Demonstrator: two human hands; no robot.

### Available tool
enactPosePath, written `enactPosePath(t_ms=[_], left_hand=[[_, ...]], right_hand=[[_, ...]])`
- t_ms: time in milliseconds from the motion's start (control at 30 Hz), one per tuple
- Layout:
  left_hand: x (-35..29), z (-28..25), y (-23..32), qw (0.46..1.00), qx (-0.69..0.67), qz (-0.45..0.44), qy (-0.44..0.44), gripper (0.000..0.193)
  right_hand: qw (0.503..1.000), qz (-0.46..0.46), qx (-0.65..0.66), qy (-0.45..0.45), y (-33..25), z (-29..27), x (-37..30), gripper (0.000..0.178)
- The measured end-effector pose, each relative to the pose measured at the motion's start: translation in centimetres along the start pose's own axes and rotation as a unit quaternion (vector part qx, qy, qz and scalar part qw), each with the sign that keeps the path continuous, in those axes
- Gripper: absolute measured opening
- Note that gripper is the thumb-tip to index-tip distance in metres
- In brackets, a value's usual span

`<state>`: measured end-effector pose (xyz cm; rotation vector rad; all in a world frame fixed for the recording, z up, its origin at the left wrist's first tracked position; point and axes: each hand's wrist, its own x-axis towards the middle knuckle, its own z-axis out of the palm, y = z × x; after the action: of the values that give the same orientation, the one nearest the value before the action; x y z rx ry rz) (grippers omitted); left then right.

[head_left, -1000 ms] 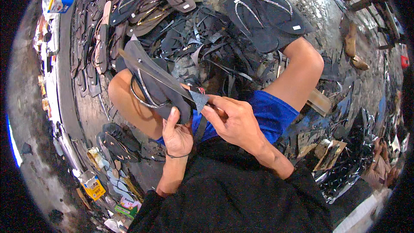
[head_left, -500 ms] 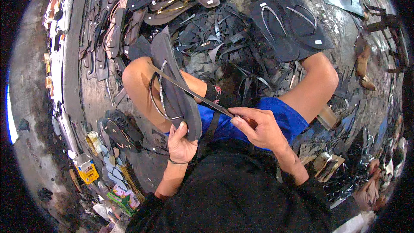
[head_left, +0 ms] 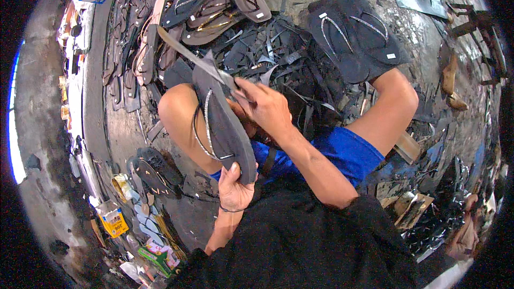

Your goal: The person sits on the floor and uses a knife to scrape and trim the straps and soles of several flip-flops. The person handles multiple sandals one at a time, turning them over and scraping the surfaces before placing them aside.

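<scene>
My left hand (head_left: pixel 235 188) grips the near end of a dark grey flip-flop (head_left: pixel 227 128), thumb on top beside its glittering thong strap (head_left: pixel 208 120). The sandal points away from me, tilted, over my bent left leg. In my right hand (head_left: pixel 267 108) is a knife (head_left: pixel 187 51) with a long, narrow blade. The blade crosses the far end of the sole, its tip pointing up and left. A small pointed piece (head_left: pixel 209 57) sticks up at that far end. Whether the edge is in the sole I cannot tell.
A pair of black flip-flops (head_left: pixel 356 35) lies on a dark sheet beyond my right knee. Many sandals (head_left: pixel 211 13) are heaped at the far left. Dark offcuts (head_left: pixel 251 45) cover the floor between. A yellow box (head_left: pixel 113 220) stands at the left.
My right hand has moved forward and left with the knife, from the sandal's near side to its far end. The sandal has shifted slightly right and nearer.
</scene>
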<state>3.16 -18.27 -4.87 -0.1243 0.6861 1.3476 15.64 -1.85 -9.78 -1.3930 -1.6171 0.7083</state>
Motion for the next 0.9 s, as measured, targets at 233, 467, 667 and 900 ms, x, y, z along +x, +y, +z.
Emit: enactPosePath(t_ms=[233,467,667,900], left_hand=[[-3.7,0.0,-0.4,0.983,0.182,0.001,0.042,0.046],[1.3,3.7,6.4,0.742,0.640,-0.041,-0.196,0.070],[8.2,12.2,10.0,0.835,0.527,0.158,-0.017,0.029],[5.9,10.2,12.2,0.891,0.435,0.103,0.080,0.033]], right_hand=[[0.989,0.141,0.041,-0.025,4.5,3.5,9.7,0.041],[0.917,0.227,0.239,-0.226,-2.6,-7.7,3.1,0.042],[0.961,0.074,0.267,-0.004,-5.6,-10.3,-0.2,0.028],[0.966,0.039,0.144,-0.210,-2.4,-13.6,-10.5,0.036]])
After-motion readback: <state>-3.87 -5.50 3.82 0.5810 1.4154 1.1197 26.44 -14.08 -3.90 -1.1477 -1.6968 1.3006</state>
